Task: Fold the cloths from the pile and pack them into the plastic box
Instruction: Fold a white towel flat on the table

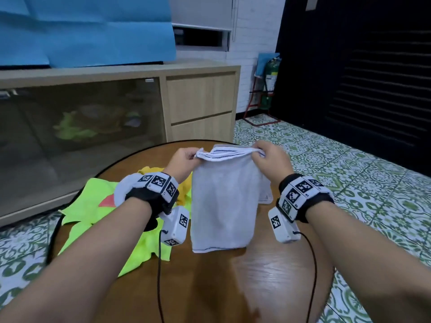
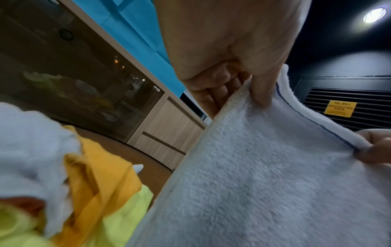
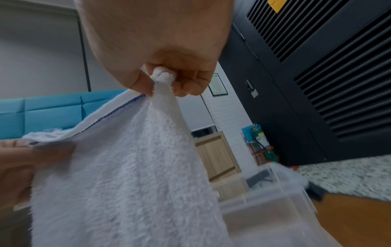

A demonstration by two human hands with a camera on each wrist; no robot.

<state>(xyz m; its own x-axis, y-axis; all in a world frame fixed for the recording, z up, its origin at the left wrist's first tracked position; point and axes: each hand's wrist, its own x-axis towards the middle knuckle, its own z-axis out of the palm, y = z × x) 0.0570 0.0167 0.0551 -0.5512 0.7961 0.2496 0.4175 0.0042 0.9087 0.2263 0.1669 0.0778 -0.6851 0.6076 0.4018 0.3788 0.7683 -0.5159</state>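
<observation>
While held aloft by both hands, the white towel [image 1: 222, 201] hangs folded over the round wooden table [image 1: 268, 276].

Left hand [image 1: 184, 158] pinches the top-left corner; right hand [image 1: 271, 157] pinches the top-right corner. Clear plastic box [image 3: 281, 205] sits behind the towel, right of centre. Pile of cloths [image 1: 93, 206] lies left, with a yellow cloth [image 2: 99, 175] on top.
</observation>
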